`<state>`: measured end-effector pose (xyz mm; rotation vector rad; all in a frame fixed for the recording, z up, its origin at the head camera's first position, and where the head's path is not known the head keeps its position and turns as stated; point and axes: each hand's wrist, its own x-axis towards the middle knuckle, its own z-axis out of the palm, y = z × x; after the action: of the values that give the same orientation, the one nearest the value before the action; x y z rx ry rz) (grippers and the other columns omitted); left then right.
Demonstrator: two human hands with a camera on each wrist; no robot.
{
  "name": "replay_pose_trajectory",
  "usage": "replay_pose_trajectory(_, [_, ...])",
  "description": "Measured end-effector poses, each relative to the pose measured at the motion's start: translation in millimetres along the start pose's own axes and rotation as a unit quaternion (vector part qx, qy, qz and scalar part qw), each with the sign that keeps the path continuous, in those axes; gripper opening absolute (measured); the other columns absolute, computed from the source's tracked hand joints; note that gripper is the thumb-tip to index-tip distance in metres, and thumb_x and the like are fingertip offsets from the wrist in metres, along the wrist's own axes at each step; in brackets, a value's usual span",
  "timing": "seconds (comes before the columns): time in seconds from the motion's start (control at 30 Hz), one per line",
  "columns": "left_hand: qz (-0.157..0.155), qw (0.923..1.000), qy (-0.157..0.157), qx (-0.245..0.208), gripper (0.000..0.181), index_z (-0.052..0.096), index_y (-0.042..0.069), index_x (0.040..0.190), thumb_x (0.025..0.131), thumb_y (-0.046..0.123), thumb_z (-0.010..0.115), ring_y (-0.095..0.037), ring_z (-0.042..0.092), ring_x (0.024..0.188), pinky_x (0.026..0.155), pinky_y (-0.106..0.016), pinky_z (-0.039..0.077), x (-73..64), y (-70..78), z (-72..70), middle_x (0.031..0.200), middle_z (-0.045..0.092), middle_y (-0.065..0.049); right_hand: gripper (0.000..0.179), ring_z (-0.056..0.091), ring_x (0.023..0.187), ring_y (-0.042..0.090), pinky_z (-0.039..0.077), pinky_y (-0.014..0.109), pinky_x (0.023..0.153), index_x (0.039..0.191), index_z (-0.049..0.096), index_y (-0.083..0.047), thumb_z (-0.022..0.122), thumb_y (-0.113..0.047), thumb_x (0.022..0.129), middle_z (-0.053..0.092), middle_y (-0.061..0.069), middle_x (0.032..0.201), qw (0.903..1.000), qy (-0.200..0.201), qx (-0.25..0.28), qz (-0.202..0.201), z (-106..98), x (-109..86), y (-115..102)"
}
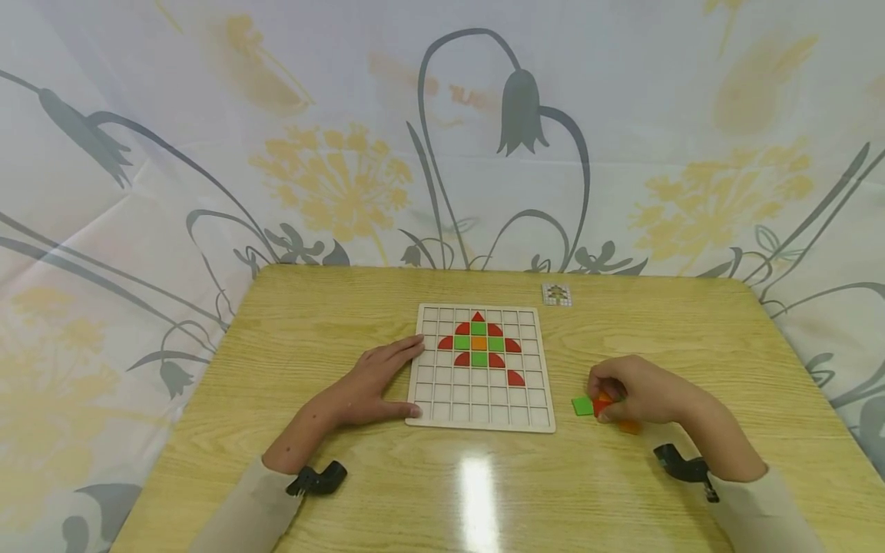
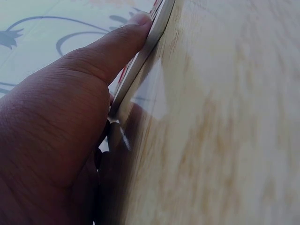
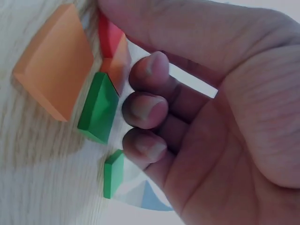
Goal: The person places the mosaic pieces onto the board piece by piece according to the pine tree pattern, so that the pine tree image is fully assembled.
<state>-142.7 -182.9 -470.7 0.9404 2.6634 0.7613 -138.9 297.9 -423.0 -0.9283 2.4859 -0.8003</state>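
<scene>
A pale wooden grid board [image 1: 442,395] lies on the table, with red quarter-round tiles, green squares and an orange square [image 1: 479,343] in its cells below a red triangle [image 1: 478,316]. One red quarter-round [image 1: 515,378] sits apart at the lower right. My left hand [image 1: 362,388] rests along the board's left edge, its thumb on the near corner and its straight fingers farther up. To the right of the board, my right hand [image 1: 653,392] pinches a red tile [image 3: 110,35] between thumb and forefinger, the other fingers curled. My thumb hides part of this tile.
Around the right hand lie loose tiles: a green square [image 1: 582,406], an orange tile [image 3: 58,61] and another green tile [image 3: 98,105]. A small pattern card [image 1: 556,294] lies behind the board near the table's far edge. A flowered cloth [image 1: 470,192] hangs beyond the table.
</scene>
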Motion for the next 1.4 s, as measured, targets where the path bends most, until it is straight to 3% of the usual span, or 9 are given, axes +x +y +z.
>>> replay_pose_trajectory(0.23, [0.007, 1.0, 0.006, -0.001, 0.102, 0.024, 0.02, 0.171, 0.093, 0.063, 0.074, -0.024, 0.019, 0.163, 0.128, -0.056, 0.018, -0.3, -0.2, 0.7, 0.178, 0.015, 0.007, 0.025, 0.049, 0.073, 0.006, 0.044, 0.025, 0.063, 0.098, 0.07, -0.016, 0.088, -0.007, 0.085, 0.056, -0.008, 0.081, 0.9993, 0.031, -0.019, -0.011, 5, 3.1, -2])
replay_pose_trajectory(0.5, [0.002, 1.0, 0.002, -0.001, 0.103, 0.024, 0.022, 0.171, 0.092, 0.064, 0.074, -0.021, 0.017, 0.163, 0.129, -0.054, 0.017, -0.5, 0.0, 1.3, 0.178, 0.014, 0.009, 0.032, 0.049, 0.072, 0.012, 0.044, 0.023, 0.063, 0.094, 0.066, -0.02, 0.086, 0.002, 0.081, 0.055, -0.005, 0.088, 0.9985, 0.035, -0.003, -0.042, 8, 5.6, -1])
replay_pose_trajectory(0.8, [0.003, 1.0, 0.004, -0.003, 0.103, 0.024, 0.021, 0.171, 0.092, 0.064, 0.075, -0.022, 0.018, 0.163, 0.129, -0.055, 0.017, 0.3, 0.4, 1.4, 0.178, 0.015, 0.009, 0.029, 0.051, 0.069, 0.011, 0.044, 0.024, 0.061, 0.094, 0.065, -0.02, 0.086, -0.003, 0.086, 0.056, -0.007, 0.08, 0.9983, 0.031, 0.017, -0.047, 5, 3.5, -2])
replay_pose_trajectory(1.03, [0.002, 1.0, 0.003, -0.002, 0.103, 0.023, 0.022, 0.172, 0.092, 0.064, 0.074, -0.021, 0.018, 0.163, 0.129, -0.055, 0.017, 0.3, 2.2, 0.3, 0.178, 0.014, 0.01, 0.023, 0.056, 0.076, 0.007, 0.051, 0.026, 0.065, 0.109, 0.075, -0.019, 0.077, 0.0, 0.095, 0.066, -0.009, 0.096, 0.9921, 0.048, 0.047, -0.106, 6, 6.4, -3])
replay_pose_trajectory(1.13, [0.006, 1.0, 0.006, -0.004, 0.103, 0.024, 0.02, 0.171, 0.092, 0.062, 0.075, -0.024, 0.019, 0.162, 0.128, -0.057, 0.017, -0.2, 3.4, -1.0, 0.178, 0.016, 0.007, 0.023, 0.054, 0.075, 0.006, 0.051, 0.024, 0.064, 0.106, 0.077, -0.019, 0.075, 0.002, 0.097, 0.066, -0.008, 0.098, 0.9894, 0.066, 0.045, -0.122, 8, 11.8, -8])
replay_pose_trajectory(1.4, [0.012, 0.9999, 0.009, -0.002, 0.103, 0.026, 0.017, 0.171, 0.092, 0.061, 0.076, -0.027, 0.021, 0.162, 0.127, -0.059, 0.019, -0.8, 3.9, -2.1, 0.178, 0.018, 0.004, 0.024, 0.057, 0.076, 0.008, 0.05, 0.025, 0.064, 0.101, 0.066, -0.02, 0.074, 0.001, 0.096, 0.063, -0.009, 0.091, 0.9917, 0.09, 0.048, -0.079, 19, 32.1, -25])
